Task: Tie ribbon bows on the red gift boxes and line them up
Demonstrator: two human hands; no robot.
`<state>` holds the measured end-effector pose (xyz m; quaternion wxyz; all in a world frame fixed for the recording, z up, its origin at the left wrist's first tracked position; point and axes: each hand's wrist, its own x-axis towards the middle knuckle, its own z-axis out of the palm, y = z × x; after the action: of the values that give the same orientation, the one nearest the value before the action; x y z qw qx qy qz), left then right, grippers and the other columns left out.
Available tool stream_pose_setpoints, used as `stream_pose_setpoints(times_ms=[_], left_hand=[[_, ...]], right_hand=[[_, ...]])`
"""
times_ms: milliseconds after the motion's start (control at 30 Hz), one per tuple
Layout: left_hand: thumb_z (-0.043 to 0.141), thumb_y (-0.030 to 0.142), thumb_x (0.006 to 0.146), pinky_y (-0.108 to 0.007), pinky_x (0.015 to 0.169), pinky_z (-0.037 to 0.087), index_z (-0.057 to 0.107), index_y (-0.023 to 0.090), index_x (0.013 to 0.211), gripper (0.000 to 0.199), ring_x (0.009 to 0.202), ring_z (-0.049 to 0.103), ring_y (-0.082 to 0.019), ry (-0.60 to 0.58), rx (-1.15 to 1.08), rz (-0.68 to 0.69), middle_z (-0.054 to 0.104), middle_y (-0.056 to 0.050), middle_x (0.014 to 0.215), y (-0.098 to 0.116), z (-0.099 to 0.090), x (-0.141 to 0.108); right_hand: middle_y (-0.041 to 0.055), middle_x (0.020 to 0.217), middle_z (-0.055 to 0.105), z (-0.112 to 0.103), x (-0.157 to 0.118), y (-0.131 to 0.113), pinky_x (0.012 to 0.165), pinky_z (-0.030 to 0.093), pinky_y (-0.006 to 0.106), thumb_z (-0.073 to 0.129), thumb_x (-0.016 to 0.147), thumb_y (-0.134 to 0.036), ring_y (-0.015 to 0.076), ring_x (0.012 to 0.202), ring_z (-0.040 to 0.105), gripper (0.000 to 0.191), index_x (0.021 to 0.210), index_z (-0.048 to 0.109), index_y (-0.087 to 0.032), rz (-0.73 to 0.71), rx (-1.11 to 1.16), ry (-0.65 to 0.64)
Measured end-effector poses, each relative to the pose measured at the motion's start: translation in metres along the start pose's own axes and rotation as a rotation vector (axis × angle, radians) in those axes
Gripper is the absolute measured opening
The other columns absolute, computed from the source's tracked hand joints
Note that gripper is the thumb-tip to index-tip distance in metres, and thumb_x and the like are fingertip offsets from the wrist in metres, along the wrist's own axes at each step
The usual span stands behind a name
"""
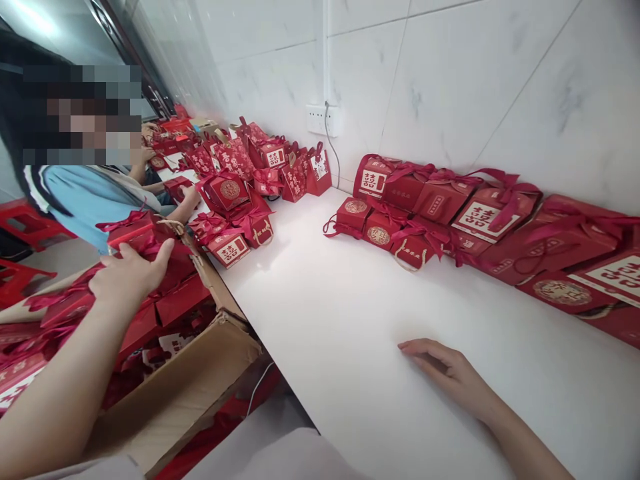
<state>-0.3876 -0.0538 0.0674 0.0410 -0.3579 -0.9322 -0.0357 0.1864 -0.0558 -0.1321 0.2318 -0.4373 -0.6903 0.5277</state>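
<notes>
My left hand reaches over a cardboard box full of red gift boxes, its fingers spread against a red gift box with a ribbon bow at the top of the pile. Whether it grips that box or only touches it is hard to tell. My right hand rests on the white table, its fingers loosely bent and nothing visible in them. Beyond it, a row of red gift boxes with ribbons stands along the wall, with smaller ones in front.
Several red gift boxes are piled at the table's left edge, with red bags behind. A person in a blue top sits at the left, a hand on a red box. A socket with a cable is on the wall.
</notes>
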Motion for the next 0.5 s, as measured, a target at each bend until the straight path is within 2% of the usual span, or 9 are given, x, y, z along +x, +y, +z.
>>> stream_pose_setpoints(times_ms=[67, 133, 200, 267, 333, 400, 433, 500], left_hand=[[0.041, 0.084, 0.073, -0.071, 0.099, 0.028, 0.011, 0.0, 0.151, 0.119, 0.131, 0.028, -0.062, -0.036, 0.036, -0.048, 0.014, -0.038, 0.151, 0.007, 0.001, -0.006], [0.037, 0.087, 0.073, -0.07, 0.101, 0.026, 0.003, 0.003, 0.153, 0.12, 0.134, 0.022, -0.061, -0.069, 0.036, -0.031, 0.004, -0.037, 0.155, 0.012, -0.004, -0.014], [0.029, 0.089, 0.074, -0.07, 0.101, 0.028, 0.007, 0.002, 0.153, 0.119, 0.136, 0.022, -0.06, -0.028, 0.043, -0.006, 0.002, -0.035, 0.156, 0.019, -0.016, -0.027], [0.027, 0.087, 0.077, -0.07, 0.1, 0.031, 0.019, 0.003, 0.151, 0.113, 0.135, 0.028, -0.058, 0.087, 0.069, 0.077, 0.008, -0.033, 0.157, 0.028, -0.031, -0.048], [0.036, 0.079, 0.082, -0.068, 0.101, 0.034, 0.032, 0.01, 0.147, 0.095, 0.135, 0.036, -0.051, 0.222, 0.066, 0.236, 0.025, -0.026, 0.156, 0.04, -0.041, -0.076], [0.047, 0.065, 0.088, -0.057, 0.107, 0.038, 0.041, 0.019, 0.142, 0.072, 0.135, 0.043, -0.038, 0.382, -0.053, 0.439, 0.043, -0.014, 0.149, 0.054, -0.039, -0.107], [0.05, 0.058, 0.09, -0.05, 0.109, 0.04, 0.046, 0.022, 0.138, 0.06, 0.133, 0.048, -0.032, 0.387, -0.132, 0.568, 0.05, -0.01, 0.144, 0.062, -0.032, -0.122], [0.054, 0.047, 0.09, -0.041, 0.106, 0.045, 0.055, 0.024, 0.126, 0.043, 0.122, 0.057, -0.025, 0.271, -0.29, 0.828, 0.061, -0.006, 0.13, 0.081, -0.008, -0.15]], right_hand=[[0.0079, 0.125, 0.063, -0.001, 0.001, -0.001, 0.098, 0.051, 0.039, 0.05, 0.096, -0.047, 0.0251, 0.116, 0.06, 0.029, 0.109, 0.069, -0.029, -0.011, -0.007, 0.001], [0.0085, 0.124, 0.064, -0.001, 0.001, -0.001, 0.097, 0.052, 0.04, 0.049, 0.096, -0.047, 0.0255, 0.115, 0.06, 0.03, 0.11, 0.069, -0.028, -0.023, -0.013, 0.001], [0.0088, 0.123, 0.065, -0.002, 0.001, -0.001, 0.096, 0.052, 0.041, 0.05, 0.096, -0.048, 0.0261, 0.114, 0.06, 0.031, 0.109, 0.069, -0.028, -0.035, -0.013, 0.001], [0.0087, 0.122, 0.065, -0.002, 0.001, -0.001, 0.096, 0.052, 0.041, 0.05, 0.095, -0.049, 0.0264, 0.114, 0.061, 0.032, 0.109, 0.069, -0.027, -0.036, -0.007, 0.003], [0.0085, 0.121, 0.066, -0.001, 0.003, -0.003, 0.097, 0.052, 0.041, 0.05, 0.095, -0.05, 0.0266, 0.113, 0.061, 0.033, 0.109, 0.069, -0.027, -0.024, 0.003, 0.006], [0.0084, 0.12, 0.067, 0.0, 0.008, -0.01, 0.097, 0.052, 0.042, 0.05, 0.095, -0.051, 0.0267, 0.112, 0.062, 0.034, 0.111, 0.068, -0.027, -0.013, 0.013, 0.023], [0.0084, 0.12, 0.066, 0.0, 0.01, -0.016, 0.097, 0.052, 0.042, 0.05, 0.095, -0.051, 0.0269, 0.112, 0.062, 0.034, 0.114, 0.066, -0.028, -0.021, 0.007, 0.051], [0.0082, 0.125, 0.063, 0.0, 0.009, -0.034, 0.097, 0.052, 0.045, 0.051, 0.094, -0.05, 0.0281, 0.114, 0.061, 0.035, 0.122, 0.061, -0.031, -0.082, -0.038, 0.16]])
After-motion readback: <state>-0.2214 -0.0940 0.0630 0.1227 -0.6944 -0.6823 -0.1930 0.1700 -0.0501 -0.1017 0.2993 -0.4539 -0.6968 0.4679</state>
